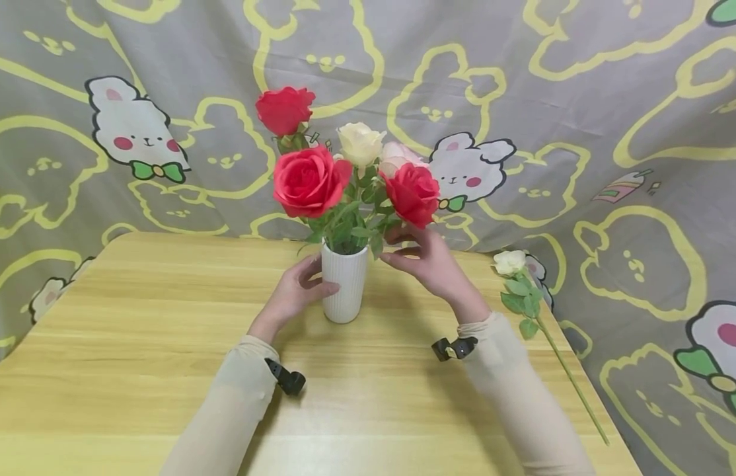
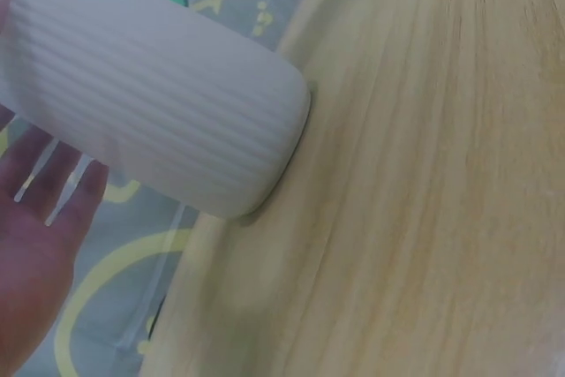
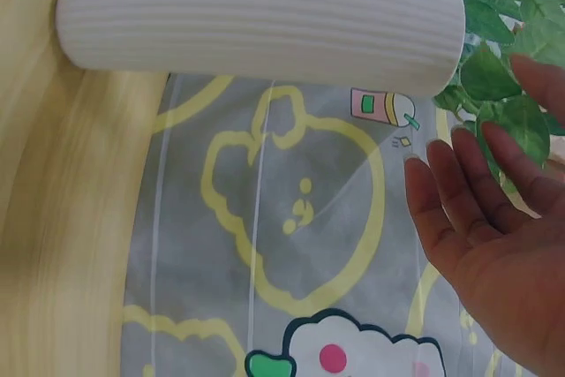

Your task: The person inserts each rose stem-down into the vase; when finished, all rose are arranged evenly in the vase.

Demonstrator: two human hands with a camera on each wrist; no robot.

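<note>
A white ribbed vase stands on the wooden table and holds several artificial roses. Among them are a large red rose, a cream rose and a pale pink one partly hidden. My left hand holds the vase from its left side, thumb across the front and fingers behind. On the other side, my right hand is beside the rim, just under the right red rose. In the right wrist view its fingers are loosely extended close to the green leaves.
A single white rose with a long stem lies along the right edge of the table. A grey curtain with cartoon rabbits and bears hangs behind and at the sides. Dark wrist cameras sit on both sleeves.
</note>
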